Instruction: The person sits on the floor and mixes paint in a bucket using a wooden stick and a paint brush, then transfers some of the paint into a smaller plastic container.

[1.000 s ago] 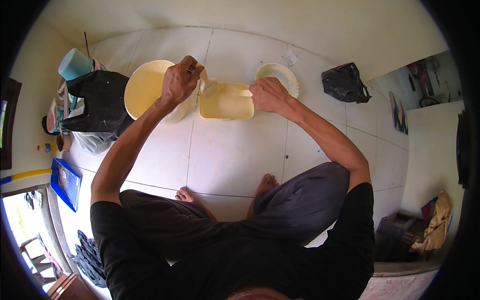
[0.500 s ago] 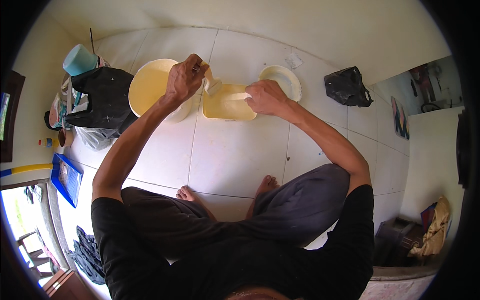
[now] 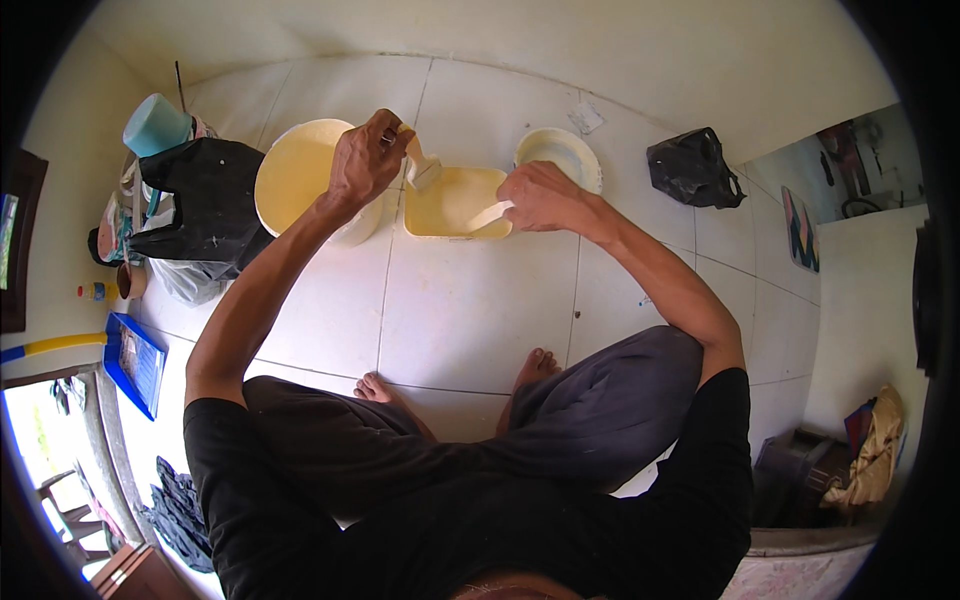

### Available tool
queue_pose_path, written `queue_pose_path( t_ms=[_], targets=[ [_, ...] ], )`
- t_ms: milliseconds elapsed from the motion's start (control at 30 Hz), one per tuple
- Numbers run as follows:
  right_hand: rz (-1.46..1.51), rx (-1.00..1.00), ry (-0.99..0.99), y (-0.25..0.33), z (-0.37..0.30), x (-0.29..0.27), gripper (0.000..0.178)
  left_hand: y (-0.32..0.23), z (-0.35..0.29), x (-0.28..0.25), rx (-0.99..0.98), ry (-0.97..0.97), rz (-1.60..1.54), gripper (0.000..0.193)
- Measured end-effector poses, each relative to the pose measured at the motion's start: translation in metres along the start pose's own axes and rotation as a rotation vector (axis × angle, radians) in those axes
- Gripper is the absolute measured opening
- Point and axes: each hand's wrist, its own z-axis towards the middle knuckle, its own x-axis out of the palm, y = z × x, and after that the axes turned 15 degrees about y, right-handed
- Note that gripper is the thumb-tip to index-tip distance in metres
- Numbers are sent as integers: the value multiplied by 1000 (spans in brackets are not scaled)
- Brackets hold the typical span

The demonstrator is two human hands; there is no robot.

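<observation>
My left hand [image 3: 368, 160] is closed over the right side of a large bucket [image 3: 290, 185] of cream-yellow paint. It grips the handle of a paintbrush [image 3: 424, 172], whose pale head points down over the left end of a shallow rectangular paint tray [image 3: 408, 225]. My right hand [image 3: 545, 196] is closed at the tray's right side around a pale flat stick [image 3: 488, 217]. The stick's far end slants down into the cream paint in the tray; its held end is hidden by my fingers.
A round white container [image 3: 590, 160] stands behind my right hand. Black plastic bags lie at the left [image 3: 200, 200] and right [image 3: 695, 170]. A light-blue dipper [image 3: 157, 125] and a blue dustpan [image 3: 135, 365] are at the left. My bare feet [image 3: 375, 387] rest on the white tiles.
The flat stick in my right hand has swung down and toward me in the tray, and more of it shows. My left hand and the brush have hardly moved.
</observation>
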Motion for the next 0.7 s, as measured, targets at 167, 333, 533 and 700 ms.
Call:
queue_pose_path(
  t_ms=[167, 333, 533, 700],
  targets=[
    [-98, 135, 13, -25, -1, 3, 16, -4, 1, 3, 3, 17, 2, 21],
    [9, -164, -496, -35, 20, 34, 14, -5, 3, 6, 15, 13, -1, 21],
    [-146, 58, -211, -25, 10, 28, 9, -4, 0, 3, -8, 23, 3, 20],
    [-126, 101, -26, -3, -6, 8, 19, -4, -1, 1, 6, 26, 27, 21]
  ],
)
